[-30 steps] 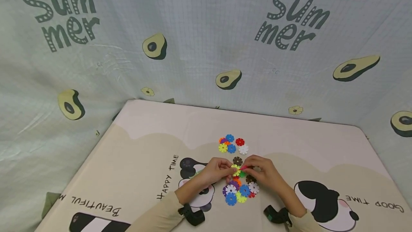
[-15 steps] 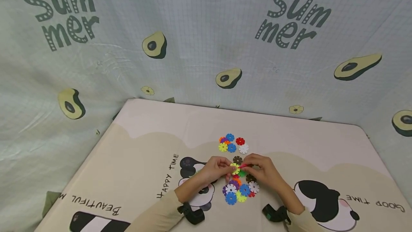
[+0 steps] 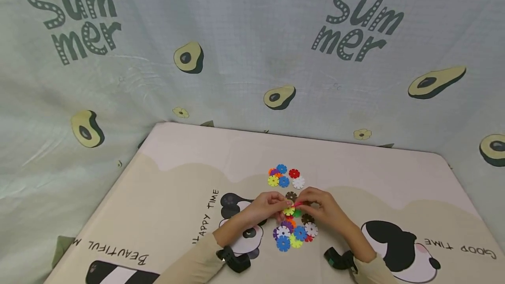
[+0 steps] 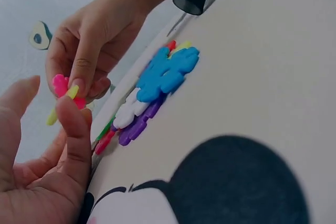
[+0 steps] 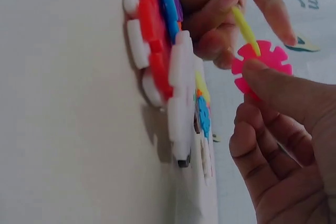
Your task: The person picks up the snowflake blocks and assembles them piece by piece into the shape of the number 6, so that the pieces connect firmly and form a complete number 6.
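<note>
My left hand (image 3: pixel 269 206) pinches a yellow notched plastic disc (image 3: pixel 289 211) between thumb and fingers. Opposite it, my right hand (image 3: pixel 322 208) pinches a pink notched disc (image 5: pixel 275 65) by its edge. Seen from the right wrist, the yellow disc (image 5: pixel 244 29) is edge-on and crosses the pink one at a rim slot; how deep it sits is hard to tell. Both discs are held above the table, and fingertips cover part of each. Just beyond the hands lies a brown disc (image 3: pixel 291 196).
Nearer the person lies a pile of mixed discs, among them a blue disc (image 3: pixel 283 243), a white disc (image 3: pixel 311 229) and a dark brown disc (image 3: pixel 307 218). A smaller group with a red disc (image 3: pixel 294 173) lies farther back on the printed tablecloth (image 3: pixel 169 196).
The yellow disc has tilted slightly in the left fingers, and the pink disc has shifted a little toward it. Both hands stay nearly in place, and the loose discs have not moved.
</note>
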Demonstrator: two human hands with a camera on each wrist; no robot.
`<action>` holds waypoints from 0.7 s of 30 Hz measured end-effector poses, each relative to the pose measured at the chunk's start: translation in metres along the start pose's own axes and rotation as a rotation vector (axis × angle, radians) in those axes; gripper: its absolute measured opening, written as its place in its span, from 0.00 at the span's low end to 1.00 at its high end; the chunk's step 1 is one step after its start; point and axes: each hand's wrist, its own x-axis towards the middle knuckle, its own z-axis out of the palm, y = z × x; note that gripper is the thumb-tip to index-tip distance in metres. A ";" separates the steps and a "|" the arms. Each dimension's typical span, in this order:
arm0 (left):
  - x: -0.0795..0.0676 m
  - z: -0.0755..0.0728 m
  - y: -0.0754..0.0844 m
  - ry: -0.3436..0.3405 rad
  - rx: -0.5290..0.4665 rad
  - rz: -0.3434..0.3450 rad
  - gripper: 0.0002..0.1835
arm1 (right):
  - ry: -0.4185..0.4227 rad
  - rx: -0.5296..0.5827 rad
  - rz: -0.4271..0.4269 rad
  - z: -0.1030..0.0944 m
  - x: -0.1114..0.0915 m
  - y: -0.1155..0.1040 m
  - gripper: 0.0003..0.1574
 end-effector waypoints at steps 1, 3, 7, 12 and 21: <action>0.000 0.000 0.001 -0.002 0.013 0.000 0.13 | -0.005 0.001 -0.006 0.001 0.000 0.001 0.15; -0.001 0.001 0.002 0.000 0.028 -0.011 0.14 | -0.016 0.006 -0.013 0.002 0.001 0.002 0.15; -0.002 0.002 0.004 -0.009 0.081 -0.027 0.16 | -0.041 0.012 -0.014 0.003 0.004 0.002 0.14; -0.001 0.003 0.003 -0.032 0.129 0.006 0.14 | -0.101 0.006 0.067 0.002 0.004 -0.001 0.14; -0.002 0.000 0.002 -0.028 0.084 0.032 0.14 | -0.231 -0.029 0.209 -0.002 0.001 0.003 0.18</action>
